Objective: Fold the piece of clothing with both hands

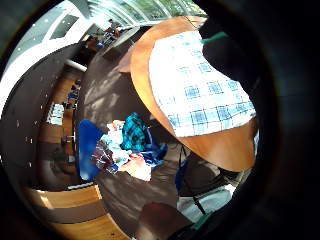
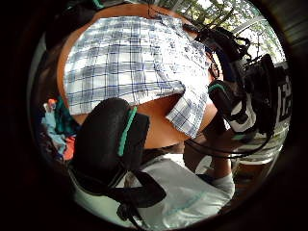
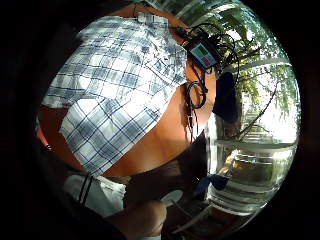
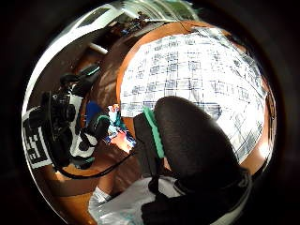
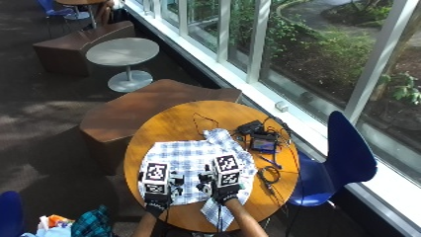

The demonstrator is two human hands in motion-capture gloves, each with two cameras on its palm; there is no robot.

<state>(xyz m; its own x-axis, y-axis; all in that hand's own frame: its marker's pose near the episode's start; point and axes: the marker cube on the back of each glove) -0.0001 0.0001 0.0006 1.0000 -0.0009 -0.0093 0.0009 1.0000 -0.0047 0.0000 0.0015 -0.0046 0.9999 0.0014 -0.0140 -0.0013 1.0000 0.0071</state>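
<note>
Round wooden worktop (image 5: pixel 171 123) beside a long window wall, with a blue chair (image 5: pixel 342 158) tucked in at the right. Brown angular bench (image 5: pixel 151 106) just beyond the far edge, a small grey round table (image 5: pixel 123 52) farther back.

Blue-and-white checked shirt (image 5: pixel 194 168) spread flat over the near half of the worktop, collar end toward the window side, one sleeve (image 5: pixel 217 215) draping over the near rim by the right forearm. Same sleeve seen in the right little finger side palm view (image 3: pixel 100 135), lying folded across bare wood next to the shirt's body.

Heap of mixed coloured clothes (image 5: pixel 72 224) down on the floor at the near left, next to another blue chair (image 5: pixel 10 215); seen too from the left little finger side palm view (image 1: pixel 127 145).

Left hand (image 5: pixel 156 190) over the shirt's near left part, right hand (image 5: pixel 226 185) over its near right part, just beside each other but apart. Fingers hidden from above; cannot tell whether either hand is spread, curled or pinching cloth. Both palm cameras looking down on the whole shirt from some way off.

Small screen device (image 5: pixel 264 144) on the worktop right of the shirt, dark box (image 5: pixel 248 128) beside it, coiled black cables (image 5: pixel 268 174) trailing toward the near right rim.
</note>
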